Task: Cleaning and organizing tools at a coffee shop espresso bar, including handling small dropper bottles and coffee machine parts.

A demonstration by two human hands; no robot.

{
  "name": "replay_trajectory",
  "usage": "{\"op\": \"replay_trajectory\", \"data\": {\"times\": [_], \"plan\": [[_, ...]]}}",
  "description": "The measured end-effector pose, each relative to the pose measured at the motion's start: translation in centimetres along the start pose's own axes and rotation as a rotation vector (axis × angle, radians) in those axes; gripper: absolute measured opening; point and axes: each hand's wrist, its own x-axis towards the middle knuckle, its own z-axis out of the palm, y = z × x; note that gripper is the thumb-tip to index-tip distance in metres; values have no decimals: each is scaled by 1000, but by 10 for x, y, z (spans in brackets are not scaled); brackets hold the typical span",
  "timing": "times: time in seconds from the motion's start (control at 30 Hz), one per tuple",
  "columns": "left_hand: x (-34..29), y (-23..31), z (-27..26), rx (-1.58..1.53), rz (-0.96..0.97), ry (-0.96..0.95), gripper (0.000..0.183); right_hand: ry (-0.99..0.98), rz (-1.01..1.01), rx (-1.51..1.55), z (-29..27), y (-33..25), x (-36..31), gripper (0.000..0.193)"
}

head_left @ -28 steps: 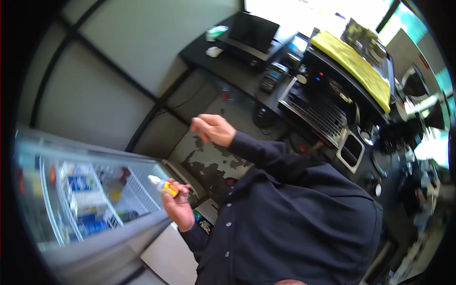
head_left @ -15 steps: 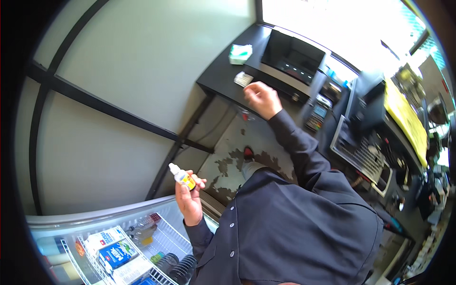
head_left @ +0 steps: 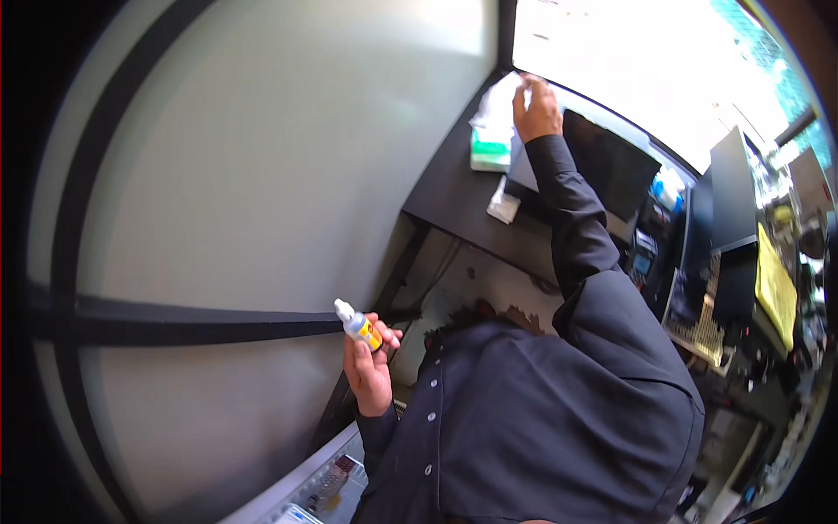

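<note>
My left hand [head_left: 370, 377] is closed round a small squeeze bottle [head_left: 361, 330] with a white pointed cap, a yellow label and dark liquid low in it. The bottle tilts up to the left, in front of the grey wall panel. At the far side my right arm reaches out over the black counter. The fingers of my right hand [head_left: 539, 112] pinch the upper end of a white tissue [head_left: 497, 103], which stretches up out of a green and white tissue pack [head_left: 491, 150]. The fingertips are partly lost against the bright window.
A small white packet [head_left: 504, 203] lies by the tissue pack. Right of it stand a dark screen [head_left: 607, 162], a card terminal [head_left: 644, 255], a keyboard [head_left: 698, 327] and a yellow cloth [head_left: 775, 288]. An opened chest cooler [head_left: 305, 485] is at the lower left.
My right hand has moved up and away to the tissue pack, and a tissue now rises from it. The view has swung right. My left hand still holds the bottle.
</note>
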Motion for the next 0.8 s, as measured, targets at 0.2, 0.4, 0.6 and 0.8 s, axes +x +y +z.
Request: {"op": "replay_trajectory", "data": {"times": [0.2,0.4,0.6,0.8], "plan": [[43,-24,-35,-161,-224,-347,38,-421,284,501,-117,-45,-104,11],[52,-50,-9,-244,-376,-652,38,99,1538,1255,-248,-140,-238,19],[-35,-71,88,-344,-868,-1024,39,163,1094,717,-354,-192,-271,21],[-135,-84,171,-263,-771,-1124,47,61,670,124,-458,-207,-283,28]]}}
